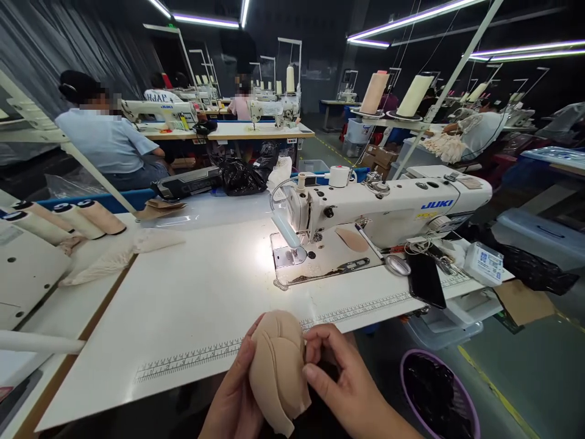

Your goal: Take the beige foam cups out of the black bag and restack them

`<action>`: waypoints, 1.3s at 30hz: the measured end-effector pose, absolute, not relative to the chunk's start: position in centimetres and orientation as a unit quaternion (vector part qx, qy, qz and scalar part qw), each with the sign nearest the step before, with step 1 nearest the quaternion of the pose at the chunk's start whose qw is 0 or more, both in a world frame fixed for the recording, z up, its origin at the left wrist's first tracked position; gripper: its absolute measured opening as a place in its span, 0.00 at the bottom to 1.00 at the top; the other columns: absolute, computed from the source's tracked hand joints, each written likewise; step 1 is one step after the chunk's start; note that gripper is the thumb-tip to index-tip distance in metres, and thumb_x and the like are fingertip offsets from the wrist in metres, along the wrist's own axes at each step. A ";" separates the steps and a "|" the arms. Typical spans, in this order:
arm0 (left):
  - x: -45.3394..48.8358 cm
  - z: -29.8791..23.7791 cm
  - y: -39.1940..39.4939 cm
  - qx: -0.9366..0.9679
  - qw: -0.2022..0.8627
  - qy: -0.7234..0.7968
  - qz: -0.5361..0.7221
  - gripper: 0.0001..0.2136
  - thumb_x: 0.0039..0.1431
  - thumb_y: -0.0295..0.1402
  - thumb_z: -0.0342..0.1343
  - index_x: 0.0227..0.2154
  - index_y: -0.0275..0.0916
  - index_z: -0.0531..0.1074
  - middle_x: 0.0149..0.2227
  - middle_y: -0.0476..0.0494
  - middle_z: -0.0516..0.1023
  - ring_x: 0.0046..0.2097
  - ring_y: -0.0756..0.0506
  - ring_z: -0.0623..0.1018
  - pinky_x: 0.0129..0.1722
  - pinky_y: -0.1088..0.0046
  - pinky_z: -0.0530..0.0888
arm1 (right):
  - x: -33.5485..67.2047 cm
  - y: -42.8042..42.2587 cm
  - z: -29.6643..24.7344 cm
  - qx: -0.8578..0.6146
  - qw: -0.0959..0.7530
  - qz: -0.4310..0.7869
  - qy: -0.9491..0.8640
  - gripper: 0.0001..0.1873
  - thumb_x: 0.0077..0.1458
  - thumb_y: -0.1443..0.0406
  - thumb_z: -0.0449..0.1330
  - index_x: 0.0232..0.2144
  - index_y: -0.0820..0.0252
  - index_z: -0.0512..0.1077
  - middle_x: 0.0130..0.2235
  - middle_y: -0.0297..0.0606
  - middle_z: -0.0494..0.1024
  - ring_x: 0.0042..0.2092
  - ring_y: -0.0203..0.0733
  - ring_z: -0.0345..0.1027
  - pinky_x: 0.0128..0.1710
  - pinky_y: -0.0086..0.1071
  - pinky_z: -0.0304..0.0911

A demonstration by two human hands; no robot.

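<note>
Beige foam cups [277, 366], stacked together, sit between both hands at the near edge of the white table [192, 292]. Left hand [233, 396] cradles their side, fingers closed; right hand [340, 381] pinches their edge. Beyond stands the sewing machine [384, 207].

— What sits at the bottom centre of the frame?
— A beige foam cup [278, 366], held between the left hand [235, 399] and the right hand [342, 381], at the white table's [183, 292] near edge.
— And above that?
— A white sewing machine [388, 210] at centre right, a black phone [426, 279] just below it.
— Lower right?
— A purple-rimmed bin [439, 396]. Upper left, a person in a blue shirt [107, 140] sits at another machine.
</note>
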State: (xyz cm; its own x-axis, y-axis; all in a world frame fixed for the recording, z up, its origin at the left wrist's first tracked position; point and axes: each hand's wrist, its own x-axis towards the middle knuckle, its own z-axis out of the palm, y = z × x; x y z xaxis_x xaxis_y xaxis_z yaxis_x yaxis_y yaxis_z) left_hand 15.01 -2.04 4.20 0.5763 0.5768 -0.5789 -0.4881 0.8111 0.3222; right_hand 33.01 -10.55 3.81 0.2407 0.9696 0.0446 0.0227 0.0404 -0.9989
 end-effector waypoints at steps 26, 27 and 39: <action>16.5 4.0 -2.5 0.060 0.902 0.345 0.252 0.29 0.63 0.45 0.64 0.66 0.54 0.68 0.66 0.46 0.74 0.70 0.36 0.67 0.73 0.58 0.60 | 35.4 -9.5 6.4 -0.625 0.495 0.422 -0.433 0.15 0.64 0.53 0.62 0.31 0.57 0.70 0.29 0.30 0.68 0.33 0.38 0.60 0.34 0.33 0.56; 16.6 3.9 -2.5 0.062 0.908 0.335 0.244 0.27 0.63 0.46 0.64 0.65 0.53 0.70 0.66 0.46 0.74 0.71 0.36 0.66 0.73 0.58 0.60 | 35.6 -9.2 6.6 -0.630 0.493 0.420 -0.429 0.15 0.63 0.54 0.62 0.31 0.57 0.70 0.29 0.30 0.67 0.33 0.38 0.59 0.34 0.33 0.55; 17.1 5.3 -0.7 0.062 0.915 0.310 0.253 0.17 0.68 0.40 0.60 0.53 0.37 0.81 0.56 0.37 0.83 0.67 0.31 0.72 0.70 0.53 0.64 | 36.4 -6.5 6.5 -0.562 0.627 0.378 -0.385 0.17 0.66 0.48 0.62 0.47 0.51 0.77 0.45 0.36 0.77 0.48 0.45 0.68 0.52 0.38 0.62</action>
State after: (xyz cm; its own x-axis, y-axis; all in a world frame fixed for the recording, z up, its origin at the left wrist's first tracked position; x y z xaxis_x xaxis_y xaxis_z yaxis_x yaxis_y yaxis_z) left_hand 17.14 -0.69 5.35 0.6806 0.5005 -0.5350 -0.4233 0.8647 0.2705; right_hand 36.36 -6.50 6.54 0.4167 0.9072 0.0586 -0.0413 0.0832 -0.9957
